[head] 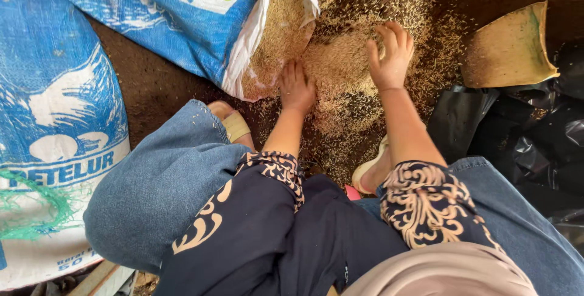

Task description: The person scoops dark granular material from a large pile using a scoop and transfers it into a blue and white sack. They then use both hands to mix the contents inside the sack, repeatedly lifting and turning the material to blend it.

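Grain (347,65): loose tan unhusked kernels, heaped on the dark brown earth floor (152,89) from centre frame to 12 o'clock.

Head view. Blue-and-white woven plastic sack (182,16) lies on its side at 11 o'clock, mouth open toward the heap, grain inside. Left hand (296,86): palm down, fingers together, flat on the grain just at the sack mouth. Right hand (391,55): at 1 o'clock, fingers spread and slightly curled, resting on the heap; neither hand grips anything. Tan woven scoop-shaped tray (511,46) lies at 2 o'clock, apart from both hands. Black plastic sheet (535,132) at 3 o'clock. Second blue-and-white sack (55,119) at 9 o'clock.

Judgement: step in hand is raking the heap toward the sack mouth. Next move calls for a right-hand sweep toward 10 o'clock, left hand guarding the opening.
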